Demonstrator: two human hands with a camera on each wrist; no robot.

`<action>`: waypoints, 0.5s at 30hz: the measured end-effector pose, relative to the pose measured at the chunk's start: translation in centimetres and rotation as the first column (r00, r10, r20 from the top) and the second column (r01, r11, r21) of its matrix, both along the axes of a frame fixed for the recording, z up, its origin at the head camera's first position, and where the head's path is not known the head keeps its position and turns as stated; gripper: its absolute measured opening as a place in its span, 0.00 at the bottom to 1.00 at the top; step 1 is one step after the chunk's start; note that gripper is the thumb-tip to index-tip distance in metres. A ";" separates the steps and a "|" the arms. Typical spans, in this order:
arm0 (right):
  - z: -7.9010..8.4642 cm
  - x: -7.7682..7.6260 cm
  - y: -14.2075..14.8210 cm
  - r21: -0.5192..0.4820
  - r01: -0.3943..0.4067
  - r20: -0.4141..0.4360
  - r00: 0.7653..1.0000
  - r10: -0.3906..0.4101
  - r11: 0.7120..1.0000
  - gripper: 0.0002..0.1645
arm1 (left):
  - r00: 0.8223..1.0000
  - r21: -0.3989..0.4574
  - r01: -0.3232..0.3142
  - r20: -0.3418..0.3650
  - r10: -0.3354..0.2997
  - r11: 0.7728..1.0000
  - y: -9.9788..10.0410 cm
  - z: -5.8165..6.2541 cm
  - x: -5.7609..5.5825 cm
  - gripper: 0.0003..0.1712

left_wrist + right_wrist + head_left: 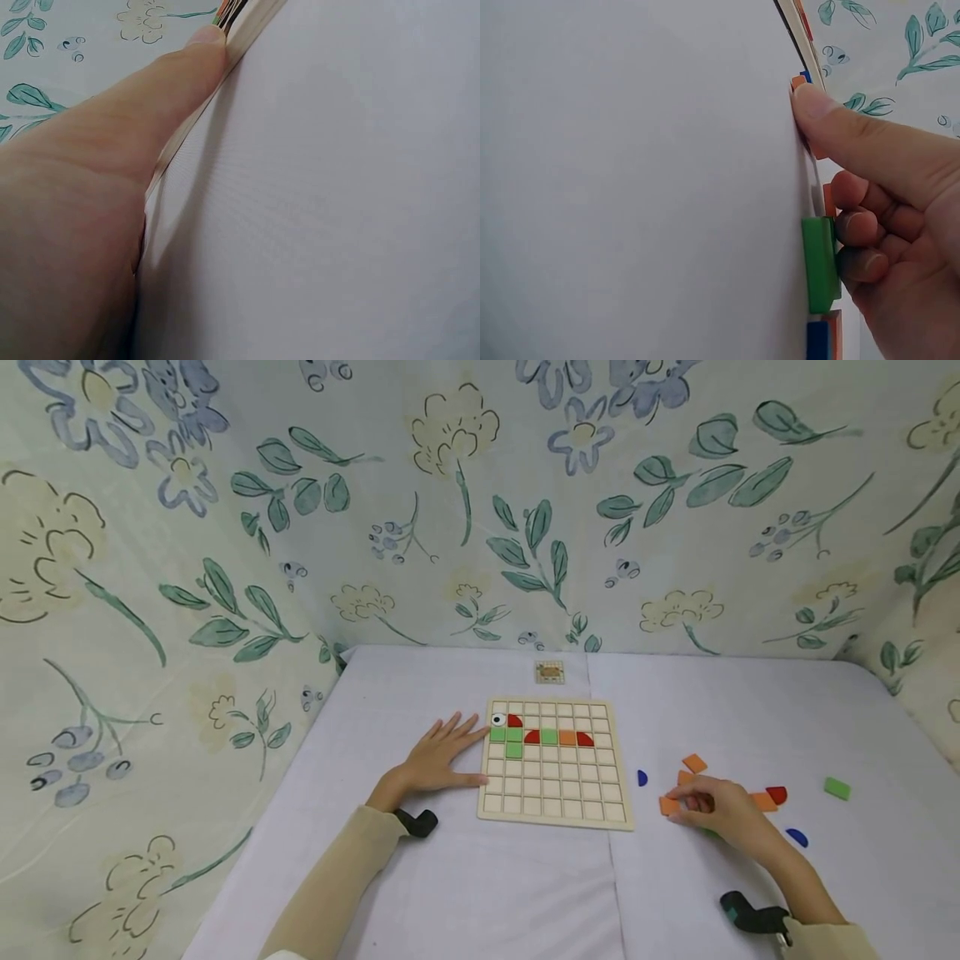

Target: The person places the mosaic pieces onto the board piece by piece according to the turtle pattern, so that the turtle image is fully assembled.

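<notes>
My left hand [437, 758] rests with spread fingers at the left edge of a wooden grid board [542, 811], thumb and fingertips touching the rim. On the board lie a round eye piece [498, 719], several green square tiles [513, 750], red quarter-round tiles [585, 740] and an orange square [567, 738]. To the right of the board, my right hand [726, 817] pinches an orange square tile [666, 807] between thumb and index finger, low over the cloth. Its other fingers are curled beside a green block [820, 264] in the right wrist view.
Around the right hand lie loose orange tiles [694, 763], a red tile [777, 795], blue half-rounds [797, 837] and a green tile [837, 788]. A small pattern card [550, 672] lies beyond the board. Floral fabric [450, 568] hangs behind the white-covered table [420, 893].
</notes>
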State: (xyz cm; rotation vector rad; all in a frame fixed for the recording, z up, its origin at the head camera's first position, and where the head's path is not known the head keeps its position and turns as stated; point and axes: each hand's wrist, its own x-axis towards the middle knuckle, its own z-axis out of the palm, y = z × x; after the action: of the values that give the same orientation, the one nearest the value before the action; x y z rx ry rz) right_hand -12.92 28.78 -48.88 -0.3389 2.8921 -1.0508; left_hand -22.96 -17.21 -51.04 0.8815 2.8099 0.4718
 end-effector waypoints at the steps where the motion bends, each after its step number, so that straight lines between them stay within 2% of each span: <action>1: 0.0 0.0 0.0 -0.004 -0.004 -0.005 1.000 0.004 1.000 0.15 | 1.000 0.002 0.001 0.003 -0.001 1.000 0.0 0.0 0.0 0.55; 6: 0.2 -0.1 0.0 -0.037 -0.027 -0.066 0.998 0.024 0.999 0.15 | 1.000 0.007 0.002 0.019 -0.002 1.000 0.0 0.1 0.1 0.55; 11: 1.0 -0.5 -0.7 -0.058 -0.060 -0.147 0.988 0.051 0.997 0.14 | 1.000 -0.006 0.001 0.008 -0.001 1.000 0.0 0.1 0.1 0.55; 15: 1.7 -0.9 -1.7 -0.067 -0.083 -0.180 0.981 0.069 0.994 0.15 | 1.000 -0.009 -0.002 0.006 0.002 1.000 0.1 0.2 0.1 0.55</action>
State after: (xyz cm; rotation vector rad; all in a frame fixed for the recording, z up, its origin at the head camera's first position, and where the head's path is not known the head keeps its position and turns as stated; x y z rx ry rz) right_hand -13.85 27.06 -47.20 -0.5704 2.9699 -1.1752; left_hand -22.83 -17.15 -50.88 0.8741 2.8051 0.4607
